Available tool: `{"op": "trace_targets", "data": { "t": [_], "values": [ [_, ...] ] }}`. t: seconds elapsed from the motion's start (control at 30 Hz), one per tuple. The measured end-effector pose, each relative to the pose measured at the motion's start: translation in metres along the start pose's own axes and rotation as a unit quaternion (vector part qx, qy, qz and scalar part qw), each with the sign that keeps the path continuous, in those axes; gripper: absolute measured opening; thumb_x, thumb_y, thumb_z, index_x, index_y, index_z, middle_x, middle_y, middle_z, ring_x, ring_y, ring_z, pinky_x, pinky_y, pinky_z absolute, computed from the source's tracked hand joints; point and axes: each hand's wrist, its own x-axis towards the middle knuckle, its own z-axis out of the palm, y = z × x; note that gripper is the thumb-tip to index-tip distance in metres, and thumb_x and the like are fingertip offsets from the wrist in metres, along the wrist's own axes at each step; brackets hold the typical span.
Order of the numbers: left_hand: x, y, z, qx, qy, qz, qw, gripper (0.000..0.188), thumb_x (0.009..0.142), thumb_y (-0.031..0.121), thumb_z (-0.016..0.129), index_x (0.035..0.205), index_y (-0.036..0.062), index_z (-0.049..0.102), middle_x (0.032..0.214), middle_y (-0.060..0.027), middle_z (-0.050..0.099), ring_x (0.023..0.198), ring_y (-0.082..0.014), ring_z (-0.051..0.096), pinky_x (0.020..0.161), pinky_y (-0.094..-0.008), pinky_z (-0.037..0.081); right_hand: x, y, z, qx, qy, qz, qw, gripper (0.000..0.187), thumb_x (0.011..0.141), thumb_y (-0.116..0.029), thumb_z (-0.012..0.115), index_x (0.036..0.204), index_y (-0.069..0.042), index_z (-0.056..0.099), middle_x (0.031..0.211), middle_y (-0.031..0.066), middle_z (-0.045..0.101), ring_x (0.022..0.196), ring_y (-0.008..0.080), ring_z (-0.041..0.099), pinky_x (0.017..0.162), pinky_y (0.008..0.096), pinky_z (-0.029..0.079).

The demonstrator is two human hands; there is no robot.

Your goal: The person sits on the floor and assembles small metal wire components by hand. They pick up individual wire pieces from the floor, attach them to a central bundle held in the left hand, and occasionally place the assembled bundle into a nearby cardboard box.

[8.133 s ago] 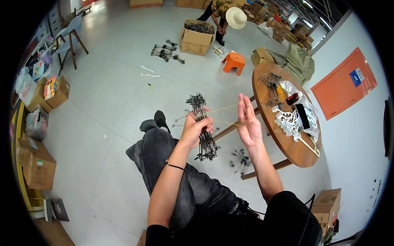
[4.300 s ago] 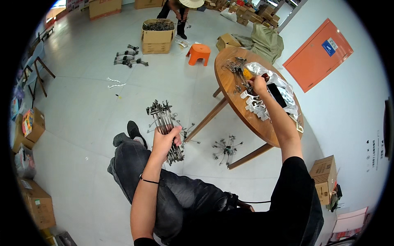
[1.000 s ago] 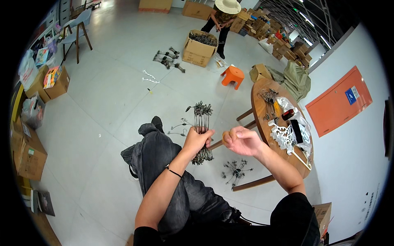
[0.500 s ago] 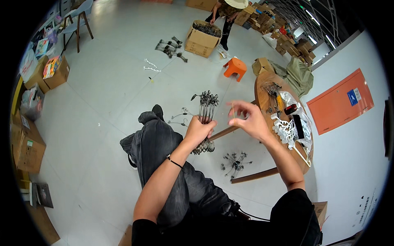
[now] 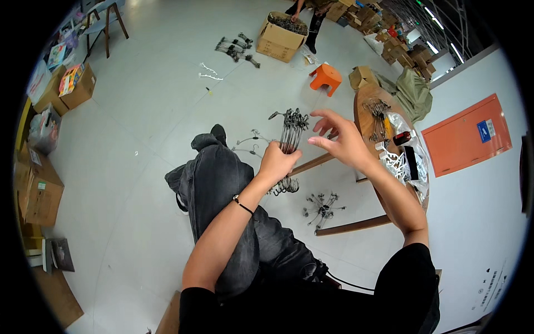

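Note:
My left hand (image 5: 278, 163) is wrapped round a bundle of dark metal clip hangers (image 5: 292, 129). Their clips bunch together above the fist, and the curved hooks stick out below it. Just right of the clip ends, my right hand (image 5: 342, 139) is raised with thumb and fingers spread; nothing can be made out between them. Two loose hangers (image 5: 253, 139) lie on the floor beyond my left hand. A cluster of similar hangers (image 5: 323, 210) rests on the floor to the lower right.
At my right a wooden table (image 5: 364, 106) carries more dark hangers, white plastic hangers (image 5: 394, 164) and plastic wrap. An orange stool (image 5: 326, 78) stands ahead. Farther off, a person reaches into a cardboard box (image 5: 281, 43) beside hanger bundles (image 5: 236, 49) on the floor. Boxes (image 5: 41, 189) line the left.
The thin yellowish band between my right fingers is no longer visible. Both hands appear slightly higher and farther right, as the whole view has shifted. The bundle stays in my left hand.

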Motion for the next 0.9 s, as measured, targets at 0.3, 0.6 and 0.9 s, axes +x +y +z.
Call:
{"op": "trace_targets", "data": {
  "t": [0.3,0.6,0.9],
  "values": [
    [0.004,-0.005,-0.004,-0.087,0.027,-0.034,0.995,0.023,0.085,0.013,0.073,0.072,-0.0009,0.060,0.062,-0.0043,0.059,0.048,-0.0107,0.053,0.045,-0.0279,0.043,-0.036,0.057,-0.015,-0.061,0.140,0.063,0.986,0.013,0.091,-0.013,0.070,0.097,-0.002,0.066,0.071,0.0085,0.065,0.064,0.0175,0.062,0.062,0.0315,0.049],
    [0.007,0.003,-0.002,-0.163,0.048,-0.044,0.984,0.025,0.090,0.007,0.071,0.070,0.0037,0.056,0.058,-0.0030,0.054,0.047,-0.0115,0.049,0.045,-0.0283,0.041,-0.101,0.266,-0.141,-0.280,0.297,0.240,0.881,0.015,0.088,-0.014,0.068,0.091,0.001,0.072,0.080,0.0182,0.072,0.075,0.0322,0.072,0.072,0.0403,0.055],
    [0.007,-0.001,-0.008,-0.140,0.074,-0.047,0.986,0.029,0.090,0.007,0.071,0.066,0.0047,0.053,0.055,-0.0037,0.052,0.046,-0.0133,0.049,0.045,-0.0301,0.041,-0.092,0.360,-0.138,-0.288,0.104,0.255,0.917,0.015,0.082,-0.007,0.070,0.094,-0.001,0.077,0.089,0.0217,0.073,0.086,0.0359,0.073,0.080,0.0418,0.056]
  ]
}}
